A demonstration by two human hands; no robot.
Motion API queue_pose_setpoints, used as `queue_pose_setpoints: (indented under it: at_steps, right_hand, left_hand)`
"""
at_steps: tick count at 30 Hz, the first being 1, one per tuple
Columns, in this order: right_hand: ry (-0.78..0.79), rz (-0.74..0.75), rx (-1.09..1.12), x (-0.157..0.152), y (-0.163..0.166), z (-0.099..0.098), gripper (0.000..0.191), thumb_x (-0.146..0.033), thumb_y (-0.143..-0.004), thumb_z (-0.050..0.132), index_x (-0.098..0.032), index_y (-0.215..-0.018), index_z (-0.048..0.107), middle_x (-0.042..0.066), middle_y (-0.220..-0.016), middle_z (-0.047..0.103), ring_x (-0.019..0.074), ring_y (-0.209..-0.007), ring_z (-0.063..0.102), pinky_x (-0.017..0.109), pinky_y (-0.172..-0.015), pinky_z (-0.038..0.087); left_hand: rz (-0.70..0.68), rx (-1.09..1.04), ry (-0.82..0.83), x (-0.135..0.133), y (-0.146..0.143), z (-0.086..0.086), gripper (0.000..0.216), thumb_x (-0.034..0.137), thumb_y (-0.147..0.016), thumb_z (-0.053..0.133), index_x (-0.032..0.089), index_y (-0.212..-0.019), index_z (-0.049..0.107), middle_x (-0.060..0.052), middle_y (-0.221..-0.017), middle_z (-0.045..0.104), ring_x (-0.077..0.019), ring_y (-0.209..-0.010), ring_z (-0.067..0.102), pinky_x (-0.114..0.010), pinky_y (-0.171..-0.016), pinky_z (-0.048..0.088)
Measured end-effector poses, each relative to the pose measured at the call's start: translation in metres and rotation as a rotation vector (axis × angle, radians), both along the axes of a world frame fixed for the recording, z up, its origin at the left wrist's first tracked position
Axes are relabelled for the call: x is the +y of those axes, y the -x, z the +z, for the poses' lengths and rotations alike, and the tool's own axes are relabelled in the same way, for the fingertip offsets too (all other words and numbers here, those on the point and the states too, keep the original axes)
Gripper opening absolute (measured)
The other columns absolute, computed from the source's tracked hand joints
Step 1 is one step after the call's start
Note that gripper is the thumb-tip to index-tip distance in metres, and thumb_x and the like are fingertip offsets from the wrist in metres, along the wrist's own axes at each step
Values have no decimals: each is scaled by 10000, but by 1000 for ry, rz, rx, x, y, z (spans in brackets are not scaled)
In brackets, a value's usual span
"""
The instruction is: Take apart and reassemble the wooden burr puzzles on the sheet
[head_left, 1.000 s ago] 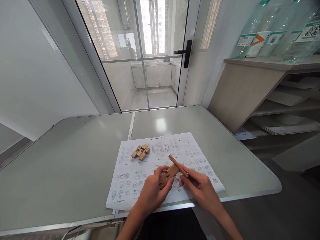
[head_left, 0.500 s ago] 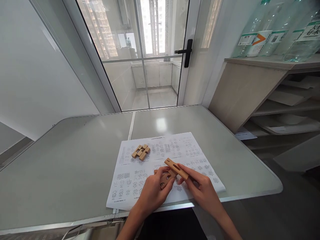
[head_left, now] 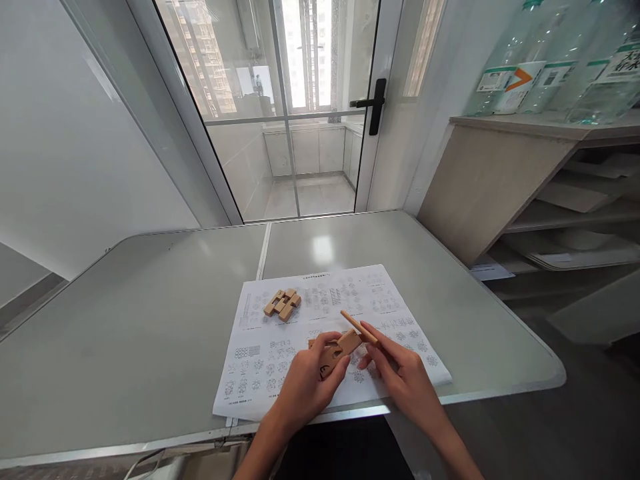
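My left hand (head_left: 316, 373) pinches wooden puzzle pieces (head_left: 349, 343) joined together, with a dark mark on the front one and a small opening near the middle. Between the thumb and fingers of my right hand (head_left: 395, 363) is a flat wooden puzzle piece (head_left: 356, 325), seen nearly edge-on and slanting up to the left. It is close beside the pieces in my left hand; whether they touch I cannot tell. Farther back, an interlocked wooden puzzle block (head_left: 283, 305) lies on the printed instruction sheet (head_left: 295, 393), which spreads under both hands.
The grey-green table (head_left: 150, 347) has a metal-trimmed edge and a seam. Beyond it stands a glass door (head_left: 320, 153) with a black handle (head_left: 375, 105). At right, a wooden shelf (head_left: 505, 167) bears several large plastic bottles (head_left: 520, 83) and holds papers.
The wooden piece in my right hand has turned from showing its numbered, slotted face to nearly edge-on. My left hand has hardly moved, and more of its pieces now shows.
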State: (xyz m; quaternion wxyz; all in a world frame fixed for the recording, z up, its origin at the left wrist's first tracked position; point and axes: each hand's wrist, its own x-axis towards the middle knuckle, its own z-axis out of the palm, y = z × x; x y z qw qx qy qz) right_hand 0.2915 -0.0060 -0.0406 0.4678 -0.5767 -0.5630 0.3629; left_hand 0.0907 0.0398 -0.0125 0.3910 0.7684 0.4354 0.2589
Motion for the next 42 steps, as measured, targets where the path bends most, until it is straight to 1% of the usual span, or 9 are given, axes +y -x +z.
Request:
queue_pose_setpoints:
  at_steps: [5, 8, 11, 14, 16, 20, 24, 32, 42]
  right_hand:
    - [29, 20, 31, 0, 0, 1, 552, -528, -1071, 433, -195, -1487, 575, 33, -784, 728, 164, -612, 574, 266, -632, 513]
    - [57, 49, 58, 0, -1, 4, 527, -537, -1074, 420, -190, -1418, 619, 43, -814, 735, 165, -622, 568, 269, -639, 509]
    - [52, 60, 87, 0, -1, 8, 498, -544, -1070, 427, -187, -1314, 674, 67, -913, 761, 166, -649, 581, 278, -659, 521]
    - [37, 56, 118, -1, -2, 11, 483, -541, -1068, 432, -194, -1289, 686, 79, -1015, 767, 162, -664, 586, 282, -672, 534]
    - [37, 58, 120, -2, -3, 12, 470, -535, -1068, 438, -207, -1291, 690, 69, -1014, 764, 159, -667, 584, 277, -673, 534]
    - [49, 65, 87, -3, -3, 15, 475, -535, -1063, 450, -222, -1333, 683, 38, -892, 740, 159, -653, 575, 270, -653, 523]
    - [28, 64, 94, -2, -2, 17, 489, -526, -1055, 476, -212, -1378, 665, 24, -823, 723, 147, -619, 564, 258, -637, 524]
    - [-7, 91, 54, -2, -3, 12, 497, -495, -1061, 472, -236, -1466, 600, 50, -976, 763, 146, -617, 551, 256, -602, 526]
    - [-21, 73, 31, -3, -2, 13, 513, -512, -1054, 479, -260, -1488, 585, 41, -944, 762, 144, -605, 552, 250, -582, 521]
  left_hand:
    - [15, 2, 10, 1, 0, 0, 356, 422, -1008, 554, 209, -1293, 558, -39, -875, 743, -204, -782, 690, -293, -686, 512]
    - [18, 8, 17, 0, -1, 1, 350, 425, -1011, 548, 216, -1291, 562, -49, -916, 751, -212, -809, 689, -303, -707, 515]
    - [13, 0, 27, -1, -1, 4, 346, 432, -1021, 528, 217, -1288, 574, -55, -917, 753, -219, -816, 684, -310, -723, 513]
    - [-13, -27, 52, -2, -2, 6, 354, 443, -1035, 500, 214, -1292, 585, -49, -890, 743, -217, -806, 672, -314, -744, 512]
    - [-36, -49, 78, -3, -2, 8, 373, 454, -1043, 482, 213, -1306, 592, -46, -879, 733, -217, -806, 661, -317, -754, 508]
    - [-73, -78, 131, -1, -3, 12, 413, 486, -1048, 464, 207, -1312, 615, -40, -858, 705, -220, -826, 629, -322, -771, 489]
    - [-81, -91, 190, 1, -3, 14, 421, 506, -1052, 445, 193, -1256, 638, -23, -817, 649, -199, -791, 572, -301, -739, 456]
    - [-112, -115, 268, 1, -3, 13, 400, 516, -1053, 427, 181, -1161, 615, 48, -676, 453, -145, -635, 404, -271, -643, 374]
    - [-96, -101, 236, 0, -3, 12, 390, 508, -1056, 422, 185, -1145, 622, 39, -682, 471, -149, -646, 422, -268, -640, 378]
